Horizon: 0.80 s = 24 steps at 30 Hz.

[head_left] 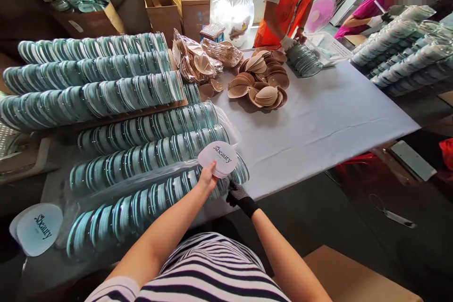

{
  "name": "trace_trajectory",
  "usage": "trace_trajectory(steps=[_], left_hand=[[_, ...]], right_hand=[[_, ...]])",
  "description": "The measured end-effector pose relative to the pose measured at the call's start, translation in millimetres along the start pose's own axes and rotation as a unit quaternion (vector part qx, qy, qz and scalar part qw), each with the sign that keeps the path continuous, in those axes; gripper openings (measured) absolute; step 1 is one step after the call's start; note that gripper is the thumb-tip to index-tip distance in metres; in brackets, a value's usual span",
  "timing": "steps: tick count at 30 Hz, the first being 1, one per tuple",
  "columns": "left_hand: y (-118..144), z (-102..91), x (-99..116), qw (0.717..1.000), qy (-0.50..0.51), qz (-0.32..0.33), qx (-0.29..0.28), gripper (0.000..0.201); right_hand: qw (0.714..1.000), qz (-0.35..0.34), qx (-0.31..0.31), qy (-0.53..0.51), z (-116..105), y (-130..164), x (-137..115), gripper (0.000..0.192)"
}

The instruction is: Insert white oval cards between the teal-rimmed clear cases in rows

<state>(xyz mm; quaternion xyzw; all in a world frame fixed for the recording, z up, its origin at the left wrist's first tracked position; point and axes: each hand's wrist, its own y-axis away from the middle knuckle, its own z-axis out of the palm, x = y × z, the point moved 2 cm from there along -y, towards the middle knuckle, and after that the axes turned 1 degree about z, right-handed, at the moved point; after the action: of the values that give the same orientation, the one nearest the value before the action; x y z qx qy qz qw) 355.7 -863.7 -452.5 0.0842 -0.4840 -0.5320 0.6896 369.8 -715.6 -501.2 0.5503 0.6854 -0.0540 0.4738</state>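
Observation:
My left hand [208, 178], bare, pinches a small stack of white rounded cards [223, 155] printed with "beauty", thumb on top. The cards are held over the near end of the closest row of glass plates [141, 212]. My right hand [239, 193] wears a dark glove with a grey speckled back. Its fingers are closed at the lower edge of the end glass plate [243, 168], which leans out from that row; the fingertips are partly hidden. More rows of clear, greenish-edged plates [152, 151] run alongside, with white layers showing between the plates.
More white cards [39, 229] lie at the lower left. Brown rounded pads [267, 96] are piled on the white-covered table [318, 122]. A co-worker in an orange vest [288, 0] handles glass beside a white basket [329, 49]. Stacked glass [88, 94] rises at left.

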Motion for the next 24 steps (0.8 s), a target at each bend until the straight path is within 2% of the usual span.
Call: trace_trajectory(steps=[2,4,7,9,10,13,15,17,19,21,22,24], left_hand=[[0,1.3,-3,1.000,-0.004,0.010,-0.003,0.031],[1,4.8,-5,1.000,-0.005,0.017,-0.004,0.029],[9,11.1,-6,0.999,-0.004,0.026,-0.021,0.028],[17,11.4,-5,0.999,-0.013,0.032,-0.039,0.029],[21,9.5,-4,0.998,-0.020,0.036,-0.048,0.029],[32,-4.5,-1,0.996,-0.043,0.067,-0.044,0.029],[36,-15.9,0,0.994,-0.055,0.085,-0.032,0.028],[39,-24.9,0,0.995,-0.062,0.076,-0.025,0.025],[41,-30.4,1,0.996,-0.056,0.059,-0.020,0.023],[44,-32.9,3,0.997,-0.052,0.053,-0.024,0.024],[45,-33.5,4,0.997,-0.054,0.051,-0.030,0.026],[46,-34.8,6,0.996,-0.066,0.047,-0.042,0.028]], right_hand=[[0.998,0.001,-0.028,-0.050,-5,3,3,0.025],[0.997,0.007,0.001,-0.082,-19,3,3,0.028],[0.981,-0.017,0.171,-0.091,-52,-5,-8,0.042],[0.964,-0.046,0.246,-0.087,-68,-11,-22,0.054],[0.960,-0.064,0.265,-0.069,-72,-11,-30,0.060],[0.945,-0.139,0.292,0.053,-61,2,-53,0.068],[0.927,-0.194,0.298,0.122,-43,16,-64,0.062],[0.925,-0.232,0.272,0.128,-25,25,-68,0.051],[0.930,-0.226,0.278,0.087,-18,25,-65,0.048],[0.927,-0.170,0.331,0.054,-22,21,-57,0.055],[0.924,-0.141,0.350,0.055,-26,20,-53,0.059],[0.925,-0.118,0.351,0.085,-32,21,-50,0.063]])
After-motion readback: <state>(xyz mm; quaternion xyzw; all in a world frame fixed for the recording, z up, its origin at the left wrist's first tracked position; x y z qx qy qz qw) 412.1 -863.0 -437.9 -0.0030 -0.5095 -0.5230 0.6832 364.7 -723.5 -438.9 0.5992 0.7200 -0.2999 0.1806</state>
